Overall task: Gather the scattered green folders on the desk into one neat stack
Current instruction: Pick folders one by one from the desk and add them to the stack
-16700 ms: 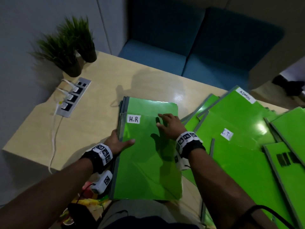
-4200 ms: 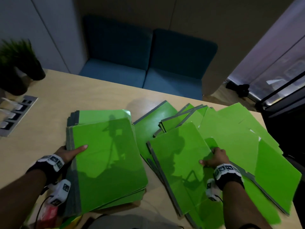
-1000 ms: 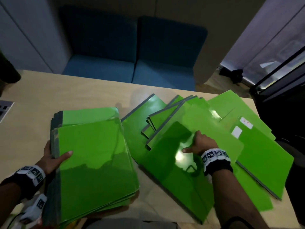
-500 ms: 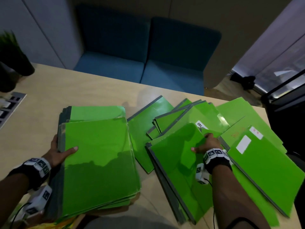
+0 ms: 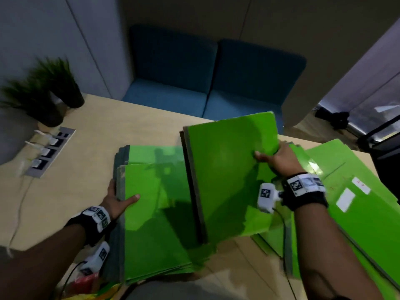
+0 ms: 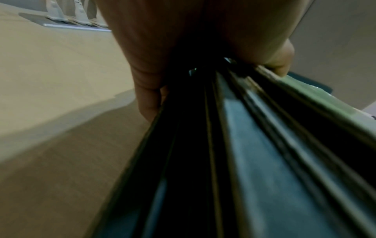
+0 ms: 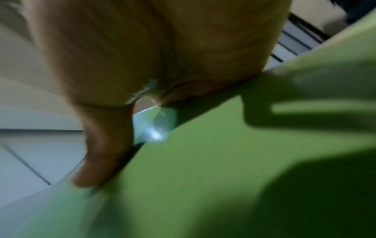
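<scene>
A stack of green folders (image 5: 155, 215) with grey spines lies near the desk's front edge. My left hand (image 5: 118, 199) grips its left side, thumb on top and fingers under the spines (image 6: 223, 145). My right hand (image 5: 275, 158) pinches the right edge of a green folder (image 5: 229, 174), thumb on its cover (image 7: 203, 177). That folder hangs tilted in the air, its dark spine over the stack's right part. More green folders (image 5: 355, 191) lie spread on the right of the desk, some with white labels.
Two potted plants (image 5: 43, 94) stand at the desk's back left corner beside a power strip (image 5: 48, 152) with white plugs and a cable. A blue sofa (image 5: 205, 83) sits behind the desk. A colourful bag (image 5: 91, 284) shows below the front edge.
My right hand has lifted one folder off the spread pile and carried it left, over the stack. The left hand has kept its hold on the stack's side.
</scene>
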{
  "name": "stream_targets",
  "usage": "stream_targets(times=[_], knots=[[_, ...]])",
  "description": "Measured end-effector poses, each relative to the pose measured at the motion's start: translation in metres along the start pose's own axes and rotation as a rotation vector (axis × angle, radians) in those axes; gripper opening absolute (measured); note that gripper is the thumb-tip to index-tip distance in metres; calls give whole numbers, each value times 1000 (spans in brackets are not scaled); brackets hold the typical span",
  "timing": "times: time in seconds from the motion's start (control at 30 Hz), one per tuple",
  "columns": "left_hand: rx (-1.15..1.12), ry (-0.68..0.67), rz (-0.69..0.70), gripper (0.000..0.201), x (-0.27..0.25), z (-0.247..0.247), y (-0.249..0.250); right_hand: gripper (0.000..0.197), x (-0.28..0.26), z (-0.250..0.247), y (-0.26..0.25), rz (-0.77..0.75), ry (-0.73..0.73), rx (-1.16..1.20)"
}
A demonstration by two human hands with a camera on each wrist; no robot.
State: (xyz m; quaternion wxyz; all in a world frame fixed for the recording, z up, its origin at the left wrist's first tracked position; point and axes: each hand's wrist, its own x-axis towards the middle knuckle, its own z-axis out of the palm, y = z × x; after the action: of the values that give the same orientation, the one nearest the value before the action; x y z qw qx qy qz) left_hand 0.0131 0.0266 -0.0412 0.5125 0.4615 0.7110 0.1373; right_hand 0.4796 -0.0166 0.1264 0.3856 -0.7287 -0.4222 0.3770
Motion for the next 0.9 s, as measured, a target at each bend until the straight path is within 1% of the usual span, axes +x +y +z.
stream_targets(times=[0.03,0.1,0.13,0.17,0.2,0.23,0.3,0.37,0.43,0.47,0.5,0.53,0.57,0.63,0.67,0.7,0.73,0.8,0.83,0.87,0.9], knots=[[14,-10,4,143,1,0,-1,30,0,26,5,59,-4,99],[57,-24,-1,141,0,-3,-2,15,-4,79,15,232,-12,260],[75,-26,15,141,1,1,-1,10,-6,97,26,315,-7,294],[85,-32,21,145,1,0,-2,12,-9,118,36,366,-9,306],[98,-29,25,148,2,-1,-3,19,-9,137,46,398,-7,279],[103,-36,33,149,3,-3,-5,31,-8,154,56,421,-6,238],[114,-57,49,147,7,-4,-10,60,-2,180,70,460,-3,69],[144,-92,46,146,8,-5,-11,77,3,193,70,450,-2,-194],[186,-107,44,145,9,-6,-13,84,7,203,67,449,-21,-363],[191,-108,45,146,10,-6,-14,83,9,209,66,452,-50,-379],[183,-112,47,147,11,-6,-15,77,8,215,63,440,-93,-375],[172,-115,43,148,12,-6,-15,69,7,222,63,415,-138,-377],[151,-115,39,151,13,-5,-15,66,6,229,64,367,-197,-410],[97,-119,21,157,15,-6,-15,67,4,230,61,290,-308,-517],[82,-113,14,159,16,-7,-15,64,6,224,60,247,-322,-551],[76,-101,11,159,17,-6,-16,60,10,210,61,222,-303,-547],[74,-84,13,158,17,-6,-16,56,14,191,65,214,-233,-497],[76,-58,26,157,17,-4,-15,49,20,136,79,263,30,-424],[80,-54,32,157,16,-3,-15,49,18,106,91,309,183,-461],[79,-55,32,158,16,-3,-15,52,12,77,106,375,303,-546],[77,-55,29,158,16,-4,-15,60,2,52,120,475,385,-621]])
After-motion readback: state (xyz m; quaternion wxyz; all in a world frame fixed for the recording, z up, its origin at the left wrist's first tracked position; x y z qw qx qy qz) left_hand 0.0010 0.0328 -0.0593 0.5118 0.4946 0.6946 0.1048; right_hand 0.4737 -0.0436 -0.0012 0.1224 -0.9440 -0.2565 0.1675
